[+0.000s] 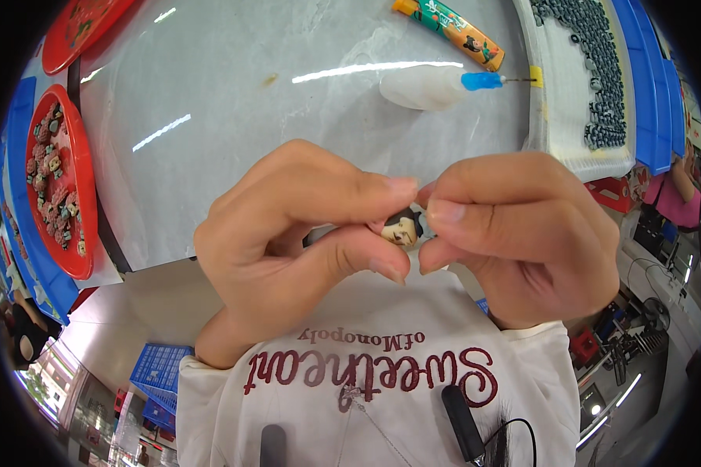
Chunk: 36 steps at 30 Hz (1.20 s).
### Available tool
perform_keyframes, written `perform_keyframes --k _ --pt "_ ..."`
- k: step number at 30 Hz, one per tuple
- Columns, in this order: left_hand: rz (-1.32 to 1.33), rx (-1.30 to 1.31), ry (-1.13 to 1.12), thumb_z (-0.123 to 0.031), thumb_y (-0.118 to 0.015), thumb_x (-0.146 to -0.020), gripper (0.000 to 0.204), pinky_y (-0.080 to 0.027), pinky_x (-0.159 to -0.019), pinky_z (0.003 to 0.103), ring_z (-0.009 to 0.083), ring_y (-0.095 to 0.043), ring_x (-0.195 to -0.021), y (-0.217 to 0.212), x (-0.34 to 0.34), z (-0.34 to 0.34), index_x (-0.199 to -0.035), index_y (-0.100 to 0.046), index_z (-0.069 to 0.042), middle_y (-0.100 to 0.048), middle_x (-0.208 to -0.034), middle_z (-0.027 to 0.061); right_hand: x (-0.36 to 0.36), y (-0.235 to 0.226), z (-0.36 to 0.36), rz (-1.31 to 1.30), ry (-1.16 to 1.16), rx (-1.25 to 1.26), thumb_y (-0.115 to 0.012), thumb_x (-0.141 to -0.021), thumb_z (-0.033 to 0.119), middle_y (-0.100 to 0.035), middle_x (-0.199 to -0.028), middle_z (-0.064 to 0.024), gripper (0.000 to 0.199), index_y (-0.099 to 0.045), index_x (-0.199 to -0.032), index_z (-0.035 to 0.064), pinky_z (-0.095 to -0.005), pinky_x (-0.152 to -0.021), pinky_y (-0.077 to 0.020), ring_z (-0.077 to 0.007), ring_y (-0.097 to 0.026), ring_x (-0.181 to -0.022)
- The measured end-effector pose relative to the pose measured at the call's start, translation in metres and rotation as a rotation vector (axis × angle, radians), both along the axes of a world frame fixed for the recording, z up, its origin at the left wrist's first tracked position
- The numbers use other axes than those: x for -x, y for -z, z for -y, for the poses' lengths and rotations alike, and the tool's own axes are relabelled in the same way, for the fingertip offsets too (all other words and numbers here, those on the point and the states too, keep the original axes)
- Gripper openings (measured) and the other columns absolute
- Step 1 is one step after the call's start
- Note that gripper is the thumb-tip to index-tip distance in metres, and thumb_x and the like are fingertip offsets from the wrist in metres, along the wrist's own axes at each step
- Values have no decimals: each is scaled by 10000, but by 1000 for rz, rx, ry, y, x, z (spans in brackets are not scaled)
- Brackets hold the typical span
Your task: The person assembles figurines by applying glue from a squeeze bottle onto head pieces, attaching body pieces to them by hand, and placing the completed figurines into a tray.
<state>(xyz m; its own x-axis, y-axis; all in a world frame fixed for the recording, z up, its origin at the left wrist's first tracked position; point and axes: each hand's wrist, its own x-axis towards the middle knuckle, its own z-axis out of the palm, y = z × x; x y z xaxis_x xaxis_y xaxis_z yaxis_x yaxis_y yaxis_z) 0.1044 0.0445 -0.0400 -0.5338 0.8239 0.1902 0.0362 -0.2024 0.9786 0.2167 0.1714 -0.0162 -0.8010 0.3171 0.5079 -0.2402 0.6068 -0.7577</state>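
Observation:
Between the thumb and forefinger of my left hand is a tiny figurine head, with dark hair and a pale painted face. My right hand comes in from the other side, its thumb and fingertips pinched together around a small grey piece that meets the head. Whether the two pieces are joined cannot be made out, since the fingertips cover most of them. Both hands are raised near my chest, in front of the grey tabletop.
A white squeeze bottle with a blue needle tip lies beyond my hands, near an orange and green printed tube. On the left, a red tray holds several small figurine parts. Dark grey pieces fill a white tray at right, beside blue bins.

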Motion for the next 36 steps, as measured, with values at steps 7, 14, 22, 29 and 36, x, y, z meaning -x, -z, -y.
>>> perform_keyframes --k 7,14,22,29,36 --pt "243 23 -99 -336 -710 -655 388 -438 -505 188 95 -509 -568 1 -9 0 -763 -534 -8 -545 -710 87 0 2 2 46 -14 174 -713 -587 -66 -574 -755 -159 267 -558 -797 -11 -191 -466 -467 -151 -571 -590" --pt "405 124 -86 -331 -718 -649 382 -437 -507 193 91 -507 -562 -6 -6 1 -744 -535 -9 -533 -681 75 3 10 6 -129 35 1 -736 -579 -4 -571 -733 -158 255 -540 -739 -40 -195 -428 -448 -138 -551 -553" --pt "245 81 -94 -308 -721 -655 359 -423 -524 193 85 -498 -573 -1 -4 5 -755 -555 -7 -527 -687 60 4 3 -2 20 -80 87 -741 -592 20 -568 -696 -135 243 -548 -730 -30 -204 -440 -438 -132 -534 -542" --pt "342 107 -88 -319 -728 -638 371 -404 -515 183 88 -499 -570 -3 -5 5 -751 -561 -8 -532 -689 60 5 7 7 -54 -18 46 -718 -574 -68 -566 -707 -143 228 -535 -704 -32 -202 -423 -446 -136 -546 -523" --pt "531 175 -36 -329 -735 -630 384 -403 -499 180 91 -510 -569 -7 -1 3 -753 -564 -8 -541 -695 71 5 7 11 -103 46 45 -700 -577 -97 -567 -719 -158 224 -532 -710 -31 -198 -420 -455 -144 -548 -521"
